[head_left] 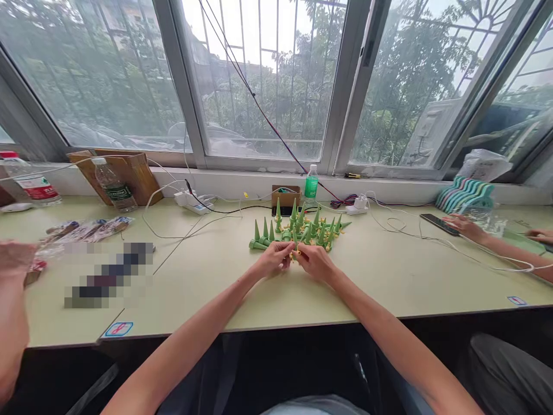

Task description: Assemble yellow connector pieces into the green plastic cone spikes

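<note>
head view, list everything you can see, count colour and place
green cones: many, green with yellow parts, mid table just beyond the hands
small yellow piece: one, yellow, pinched between both hands
table: one, pale yellow-green, along the window
green bottle: one, green, by the sill behind the cones
small box: one, brown, behind the cones
power strips: two, white, either side of the box
clear bottles: two, clear, far left
phone: one, black, right, beside a co-worker's hand
teal stack: one, teal, far right by the sill
left hand: one, bare, on the piece
right hand: one, bare, on the piece
</note>
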`<state>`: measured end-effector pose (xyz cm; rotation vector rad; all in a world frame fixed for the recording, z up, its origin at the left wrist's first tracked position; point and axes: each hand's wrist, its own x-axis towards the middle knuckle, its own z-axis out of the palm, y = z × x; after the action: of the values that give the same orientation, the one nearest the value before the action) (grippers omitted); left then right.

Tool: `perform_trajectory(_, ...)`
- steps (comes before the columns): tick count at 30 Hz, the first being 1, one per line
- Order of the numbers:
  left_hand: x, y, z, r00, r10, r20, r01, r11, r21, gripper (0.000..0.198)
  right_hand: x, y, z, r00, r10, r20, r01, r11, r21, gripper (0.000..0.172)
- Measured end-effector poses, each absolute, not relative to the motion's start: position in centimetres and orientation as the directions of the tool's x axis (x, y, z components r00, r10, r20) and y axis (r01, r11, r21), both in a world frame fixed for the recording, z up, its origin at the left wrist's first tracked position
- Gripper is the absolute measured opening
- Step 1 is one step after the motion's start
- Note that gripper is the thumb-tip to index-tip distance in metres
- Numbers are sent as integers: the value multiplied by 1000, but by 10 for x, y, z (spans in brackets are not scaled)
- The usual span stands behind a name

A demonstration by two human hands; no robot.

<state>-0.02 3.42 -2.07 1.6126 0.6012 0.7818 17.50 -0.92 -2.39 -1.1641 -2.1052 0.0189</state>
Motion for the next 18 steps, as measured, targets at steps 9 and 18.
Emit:
perform_trajectory(9,-1,34,-19,650,744,156,-13,-194,981,47,177,-10,-23,-384,739,553,781,580,-233,26)
perform_trajectory(18,-2,33,-15,642,747,172,1,-225,974,47,176,-11,-22,-383,751,539,771,580,-262,28)
